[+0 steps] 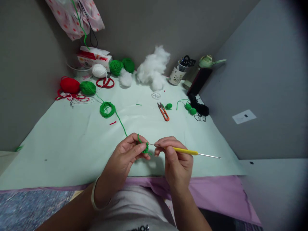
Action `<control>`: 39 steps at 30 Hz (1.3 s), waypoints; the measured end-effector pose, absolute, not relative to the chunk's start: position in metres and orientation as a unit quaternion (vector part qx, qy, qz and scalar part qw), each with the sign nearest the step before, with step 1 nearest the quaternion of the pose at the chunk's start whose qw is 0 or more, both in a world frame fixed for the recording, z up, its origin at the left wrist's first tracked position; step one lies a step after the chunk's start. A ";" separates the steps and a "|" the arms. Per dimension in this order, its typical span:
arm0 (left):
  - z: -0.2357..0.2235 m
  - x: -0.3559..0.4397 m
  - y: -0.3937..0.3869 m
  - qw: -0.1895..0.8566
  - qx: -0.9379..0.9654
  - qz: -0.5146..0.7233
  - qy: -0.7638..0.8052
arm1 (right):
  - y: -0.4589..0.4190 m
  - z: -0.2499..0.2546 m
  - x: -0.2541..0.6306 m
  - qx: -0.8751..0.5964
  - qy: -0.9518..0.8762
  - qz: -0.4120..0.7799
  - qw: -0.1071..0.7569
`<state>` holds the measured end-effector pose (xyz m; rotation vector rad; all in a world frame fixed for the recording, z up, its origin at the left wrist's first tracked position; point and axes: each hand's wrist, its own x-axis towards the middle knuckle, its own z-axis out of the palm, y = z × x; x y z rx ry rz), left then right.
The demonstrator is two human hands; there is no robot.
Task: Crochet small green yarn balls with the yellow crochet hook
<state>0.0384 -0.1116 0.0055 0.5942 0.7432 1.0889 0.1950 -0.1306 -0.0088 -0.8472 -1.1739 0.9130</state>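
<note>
My left hand [128, 152] pinches a small green crochet piece [145, 148] between thumb and fingers. A strand of green yarn [121, 123] runs over its index finger from a loose green coil [107, 109] on the table. In my right hand [176, 160] is a double-ended crochet hook [185, 150] with a yellow handle, held like a pen. The hook's left metal tip meets the edge of the green piece; whether it is inside a stitch is too small to tell. Its other metal end points right, over the pale tablecloth.
Orange thread snips [163, 112] lie beyond my hands, near a small green piece [168, 106]. Red-handled scissors [105, 83], a red yarn ball [69, 85], a green ball [88, 87] and white stuffing [154, 70] sit further back. Black yarn [199, 107] and a pen cup [177, 73] stand right.
</note>
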 end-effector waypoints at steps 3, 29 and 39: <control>0.003 0.039 -0.112 0.721 0.304 0.512 0.354 | -0.132 -0.006 0.193 -0.384 -0.549 0.367 0.646; 0.003 0.034 -0.121 0.712 0.335 0.498 0.364 | -0.126 -0.013 0.191 -0.369 -0.453 0.487 0.650; 0.003 0.034 -0.121 0.700 0.342 0.499 0.379 | -0.124 -0.004 0.192 -0.338 -0.441 0.509 0.657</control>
